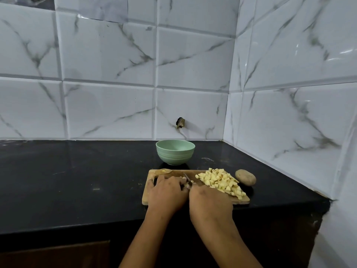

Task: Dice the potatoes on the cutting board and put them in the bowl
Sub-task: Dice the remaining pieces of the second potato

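You're at dicing step: left hand (166, 190) holds the potato piece (185, 186) & right hand (210, 202) grips the knife (187, 178); next cut needs fingertips kept back, I think.

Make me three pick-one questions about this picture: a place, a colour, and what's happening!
1. Where is the whole potato? A. on the counter, right of the cutting board B. in a hand C. on the wall
2. What colour is the bowl? A. red B. green C. yellow
3. What does the right hand do? A. lies flat B. grips the knife C. lifts the bowl

1 A: it lies off the board's right edge. 2 B: pale green. 3 B: the blade sticks out of it while the left hand holds a potato piece.
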